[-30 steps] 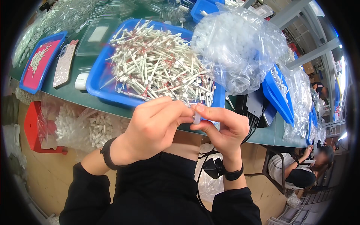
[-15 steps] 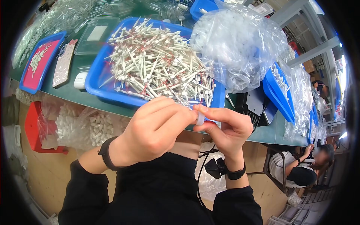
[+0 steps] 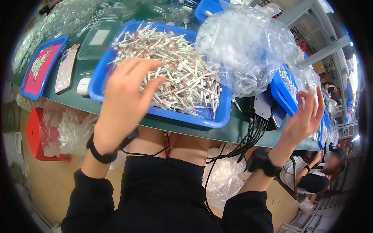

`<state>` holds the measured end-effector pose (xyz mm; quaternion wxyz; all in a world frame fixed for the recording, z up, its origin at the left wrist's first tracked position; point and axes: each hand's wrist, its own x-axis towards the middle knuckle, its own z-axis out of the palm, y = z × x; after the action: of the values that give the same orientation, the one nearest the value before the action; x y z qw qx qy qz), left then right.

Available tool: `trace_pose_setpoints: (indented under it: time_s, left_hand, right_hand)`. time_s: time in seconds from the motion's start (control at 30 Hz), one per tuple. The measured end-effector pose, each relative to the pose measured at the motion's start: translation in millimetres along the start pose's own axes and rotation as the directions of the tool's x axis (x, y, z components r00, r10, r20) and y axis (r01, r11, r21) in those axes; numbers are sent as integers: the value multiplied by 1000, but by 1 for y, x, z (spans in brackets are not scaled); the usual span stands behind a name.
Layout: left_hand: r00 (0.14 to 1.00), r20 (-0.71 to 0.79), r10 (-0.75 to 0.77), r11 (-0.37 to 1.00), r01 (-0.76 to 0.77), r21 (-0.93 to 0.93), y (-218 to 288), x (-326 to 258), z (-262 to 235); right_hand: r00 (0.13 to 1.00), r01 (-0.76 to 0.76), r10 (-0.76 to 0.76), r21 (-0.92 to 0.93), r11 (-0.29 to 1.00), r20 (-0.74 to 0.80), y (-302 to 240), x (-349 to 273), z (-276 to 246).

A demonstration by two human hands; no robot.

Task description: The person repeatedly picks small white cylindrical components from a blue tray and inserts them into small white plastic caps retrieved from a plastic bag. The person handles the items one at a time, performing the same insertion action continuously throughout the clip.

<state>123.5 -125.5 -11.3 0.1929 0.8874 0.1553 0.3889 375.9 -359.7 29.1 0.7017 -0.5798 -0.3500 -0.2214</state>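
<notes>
My left hand (image 3: pixel 126 91) hovers over the left part of the large blue tray (image 3: pixel 223 120), thumb and fingers apart, with nothing seen in it. That tray is heaped with thin white sticks (image 3: pixel 171 58), some with red or dark bits among them. My right hand (image 3: pixel 305 118) is raised at the right, beside a narrower blue tray (image 3: pixel 283 97) of small white pieces. A small whitish plastic piece (image 3: pixel 303 101) shows between its thumb and fingers; blur hides its exact shape.
A clear bag of white pieces (image 3: pixel 241 50) bulges behind the large tray. At left lie a pink-lined blue tray (image 3: pixel 29 87), a phone (image 3: pixel 65 70) and a white earphone case (image 3: pixel 83 86). Black cables (image 3: pixel 252 134) hang over the table edge. A person (image 3: pixel 311 174) sits at the right.
My hands have parted from around a small translucent white piece. The left has moved up and left over the heap of sticks; the right has swung out to the right-hand tray.
</notes>
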Motion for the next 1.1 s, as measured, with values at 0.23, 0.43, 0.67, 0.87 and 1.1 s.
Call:
trace_pose_setpoints:
  time_s: [0.23,0.43,0.67,0.87,1.1]
  left_hand:
    - [988,153,16,980,-46,193,-11,1,4]
    - [987,155,44,976,-75,203,-18,-1,4]
    - [977,203,59,969,-105,225,-25,0,-2]
    - [959,267,94,952,-165,257,-19,5,-15]
    - [977,183,112,964,-151,217,-25,5,-13]
  right_hand:
    - [972,-122,234,-924,362,-36,100,65,-64]
    - [994,61,-111,-807,588,-7,39,56,-10]
    - [756,436,-53,-441,785,652,22,18,113]
    - [553,552,490,-736,391,674,120,31,135]
    - [666,472,450,-803,364,595,103,27,120]
